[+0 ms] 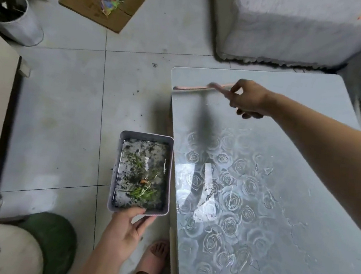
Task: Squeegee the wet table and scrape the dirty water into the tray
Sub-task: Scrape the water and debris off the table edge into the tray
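A room in a home is shown. A low table (pixel 278 215) with a rose-patterned glass top is set on a pale tiled floor (pixel 66 101), near a sofa (pixel 288 32) draped in a white cover. A potted plant (pixel 19 23), a panda cushion (pixel 4 249) and flattened cardboard (pixel 86 6) are seen around it.

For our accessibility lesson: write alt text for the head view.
A person's right hand holds a pink squeegee at the far end of a wet rose-patterned table, while the left hand holds a tray of dirty water beside its edge.
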